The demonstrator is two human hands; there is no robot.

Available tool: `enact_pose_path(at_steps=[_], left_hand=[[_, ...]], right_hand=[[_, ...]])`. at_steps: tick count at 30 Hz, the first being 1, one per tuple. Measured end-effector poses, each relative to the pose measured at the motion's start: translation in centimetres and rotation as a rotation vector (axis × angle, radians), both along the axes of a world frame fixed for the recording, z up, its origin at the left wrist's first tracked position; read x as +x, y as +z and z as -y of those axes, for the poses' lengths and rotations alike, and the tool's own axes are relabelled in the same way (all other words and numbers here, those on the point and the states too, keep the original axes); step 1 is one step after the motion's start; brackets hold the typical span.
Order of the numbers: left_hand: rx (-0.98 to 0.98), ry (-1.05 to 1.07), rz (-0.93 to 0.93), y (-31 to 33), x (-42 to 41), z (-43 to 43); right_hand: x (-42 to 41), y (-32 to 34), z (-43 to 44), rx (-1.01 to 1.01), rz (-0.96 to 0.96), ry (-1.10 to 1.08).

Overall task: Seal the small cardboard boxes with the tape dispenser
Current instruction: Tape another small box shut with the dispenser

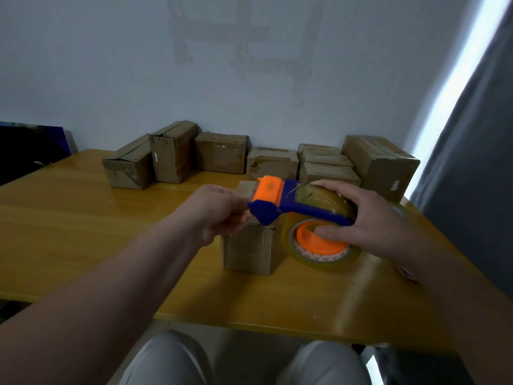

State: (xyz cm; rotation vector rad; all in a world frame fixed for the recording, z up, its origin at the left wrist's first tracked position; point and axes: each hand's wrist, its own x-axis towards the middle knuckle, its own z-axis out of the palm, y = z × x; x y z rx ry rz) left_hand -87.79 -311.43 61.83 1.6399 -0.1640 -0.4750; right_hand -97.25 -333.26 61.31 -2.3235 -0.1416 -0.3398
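A small cardboard box (248, 248) stands upright in the middle of the yellow table (83, 218). Above it I hold a blue and orange tape dispenser (280, 202) loaded with a clear tape roll (319, 245). My right hand (369, 218) grips the dispenser round the roll, with the thumb on the orange hub. My left hand (219, 212) is curled at the dispenser's front end over the box top, and its fingertips are hidden behind the blue nose.
Several cardboard boxes (222, 152) line the table's back edge against the wall, with a larger one (383, 165) at the far right. A dark object (27, 148) lies at the left. A grey curtain (477, 162) hangs on the right. My knees show below the table's front edge.
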Motion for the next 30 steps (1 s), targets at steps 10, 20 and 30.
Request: enact_pose_path(at_steps=[10, 20, 30], left_hand=[[0.076, 0.299, 0.118, -3.1, 2.2, -2.7], [0.081, 0.398, 0.180, -5.9, 3.2, -3.2], [0.085, 0.341, 0.086, -8.4, 3.3, -2.5]], right_hand=[[0.7, 1.9, 1.9, -0.281, -0.169, 0.004], [2.6, 1.8, 0.9, -0.323, -0.142, 0.060], [2.6, 0.1, 1.0, -0.319, -0.191, 0.032]])
